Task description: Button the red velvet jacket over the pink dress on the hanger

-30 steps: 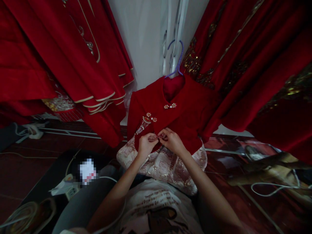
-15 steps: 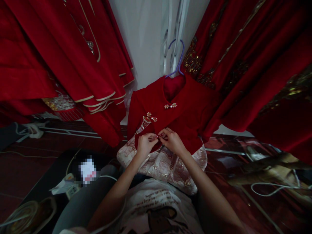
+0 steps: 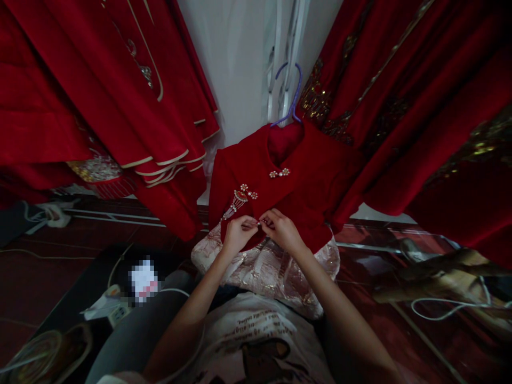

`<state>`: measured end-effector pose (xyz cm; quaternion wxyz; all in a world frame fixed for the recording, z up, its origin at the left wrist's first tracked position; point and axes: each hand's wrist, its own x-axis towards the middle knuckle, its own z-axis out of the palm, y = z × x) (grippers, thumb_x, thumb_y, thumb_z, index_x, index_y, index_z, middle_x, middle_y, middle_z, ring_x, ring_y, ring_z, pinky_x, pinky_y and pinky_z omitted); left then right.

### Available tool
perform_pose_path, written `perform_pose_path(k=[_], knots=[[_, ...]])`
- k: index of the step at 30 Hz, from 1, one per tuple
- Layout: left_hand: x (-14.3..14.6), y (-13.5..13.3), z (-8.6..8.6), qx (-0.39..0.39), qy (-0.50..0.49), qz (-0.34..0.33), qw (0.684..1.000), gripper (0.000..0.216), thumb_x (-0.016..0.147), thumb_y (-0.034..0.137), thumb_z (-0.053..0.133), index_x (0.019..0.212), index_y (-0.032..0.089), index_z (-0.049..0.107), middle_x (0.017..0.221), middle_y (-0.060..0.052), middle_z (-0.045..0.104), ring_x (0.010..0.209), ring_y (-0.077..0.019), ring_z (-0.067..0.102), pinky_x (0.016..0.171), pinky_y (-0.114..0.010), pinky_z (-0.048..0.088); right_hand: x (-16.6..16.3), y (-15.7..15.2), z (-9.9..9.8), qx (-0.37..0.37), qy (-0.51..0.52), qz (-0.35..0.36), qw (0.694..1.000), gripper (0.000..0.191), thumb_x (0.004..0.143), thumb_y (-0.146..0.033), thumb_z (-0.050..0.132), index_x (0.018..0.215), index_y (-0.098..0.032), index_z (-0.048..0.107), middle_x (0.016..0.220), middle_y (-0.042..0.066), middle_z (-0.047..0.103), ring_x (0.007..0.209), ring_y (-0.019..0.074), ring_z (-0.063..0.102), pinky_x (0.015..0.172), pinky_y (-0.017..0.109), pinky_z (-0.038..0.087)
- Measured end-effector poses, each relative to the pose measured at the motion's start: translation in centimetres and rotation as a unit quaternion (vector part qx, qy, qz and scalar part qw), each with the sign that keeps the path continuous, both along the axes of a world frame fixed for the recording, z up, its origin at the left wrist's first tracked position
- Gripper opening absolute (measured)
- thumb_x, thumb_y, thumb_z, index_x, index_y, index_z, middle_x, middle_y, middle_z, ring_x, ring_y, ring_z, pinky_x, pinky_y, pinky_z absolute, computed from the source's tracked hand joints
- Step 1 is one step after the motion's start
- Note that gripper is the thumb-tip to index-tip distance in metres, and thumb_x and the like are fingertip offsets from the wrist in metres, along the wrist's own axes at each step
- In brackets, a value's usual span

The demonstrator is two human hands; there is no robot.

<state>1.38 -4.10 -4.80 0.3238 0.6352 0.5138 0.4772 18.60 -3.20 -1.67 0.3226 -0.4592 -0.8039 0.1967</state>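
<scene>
A red jacket (image 3: pixel 248 160) hangs in front of me on a purple hanger (image 3: pixel 296 101). At its collar sits a beaded flower clasp (image 3: pixel 279 173), and a fan-shaped brooch (image 3: pixel 240 197) with strands of beads lies on the chest. Near the lower front edge, my left hand (image 3: pixel 239 233) pinches one side of a small pearl clasp (image 3: pixel 259 224). My right hand (image 3: pixel 283 229) pinches its other side, fingertips almost touching the left ones. Fingers cover most of the clasp. Beneath the jacket spreads a pale pink brocade skirt (image 3: pixel 268 272).
Red garments with cream edging (image 3: pixel 160 128) hang at left, and red garments with gold sequins (image 3: pixel 400 122) at right. Behind stands a white cabinet (image 3: pixel 232 69). A power strip (image 3: pixel 119 314) lies low left. Wood pieces (image 3: pixel 444 277) and a white cord (image 3: pixel 440 314) lie at right.
Both hands stay at the same spot on the jacket. Their fingertips have shifted very slightly, and a pearl between them shows a little more. The view has barely moved.
</scene>
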Motion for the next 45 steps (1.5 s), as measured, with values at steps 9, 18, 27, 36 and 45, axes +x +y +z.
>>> perform_pose_path(k=[9, 18, 27, 36, 45], knots=[[-2.0, -1.3, 3.2, 0.122, 0.005, 0.155, 0.98, 0.013, 0.082, 0.022, 0.059, 0.09, 0.019, 0.068, 0.076, 0.001, 0.062, 0.063, -0.0072, 0.055, 0.058, -0.016, 0.045, 4.7, -3.1, 8.7, -0.026, 0.079, 0.008, 0.996, 0.02, 0.088, -0.033, 0.06, 0.104, -0.023, 0.066, 0.099, 0.004, 0.069, 0.083, 0.0146, 0.067, 0.073, 0.027, 0.055], [-0.4, -1.8, 1.9, 0.069, 0.139, 0.035, 0.987, 0.011, 0.079, 0.025, 0.067, 0.09, 0.021, 0.069, 0.088, -0.001, 0.065, 0.071, -0.0111, 0.059, 0.065, -0.022, 0.049, 4.5, -1.8, 6.3, -0.089, 0.031, 0.031, 0.995, 0.02, 0.087, -0.028, 0.058, 0.103, -0.021, 0.066, 0.09, 0.004, 0.071, 0.078, 0.0147, 0.068, 0.072, 0.027, 0.053], [0.0, -1.3, 1.6, 0.1, 0.186, 0.008, 0.977, 0.008, 0.083, 0.023, 0.066, 0.09, 0.021, 0.064, 0.09, -0.002, 0.062, 0.082, -0.0145, 0.059, 0.074, -0.027, 0.051, 2.2, 0.3, 1.8, -0.102, 0.05, 0.052, 0.992, 0.016, 0.084, -0.021, 0.061, 0.099, -0.017, 0.065, 0.089, 0.006, 0.071, 0.08, 0.0148, 0.067, 0.075, 0.028, 0.053], [0.4, -1.2, 1.1, 0.102, 0.177, 0.027, 0.979, 0.008, 0.082, 0.024, 0.067, 0.086, 0.019, 0.063, 0.086, -0.001, 0.062, 0.078, -0.014, 0.059, 0.075, -0.028, 0.051, 1.7, 0.5, 1.2, -0.124, 0.082, 0.053, 0.987, 0.017, 0.083, -0.023, 0.061, 0.098, -0.016, 0.065, 0.085, 0.006, 0.069, 0.076, 0.0138, 0.064, 0.069, 0.026, 0.053], [0.6, -1.1, 1.1, 0.114, 0.21, 0.026, 0.971, 0.007, 0.083, 0.022, 0.066, 0.088, 0.019, 0.063, 0.089, -0.003, 0.062, 0.084, -0.0162, 0.06, 0.078, -0.03, 0.051, 1.6, 0.5, 1.3, -0.122, 0.069, 0.054, 0.989, 0.015, 0.081, -0.02, 0.062, 0.096, -0.016, 0.066, 0.085, 0.006, 0.068, 0.075, 0.0134, 0.064, 0.069, 0.025, 0.053]])
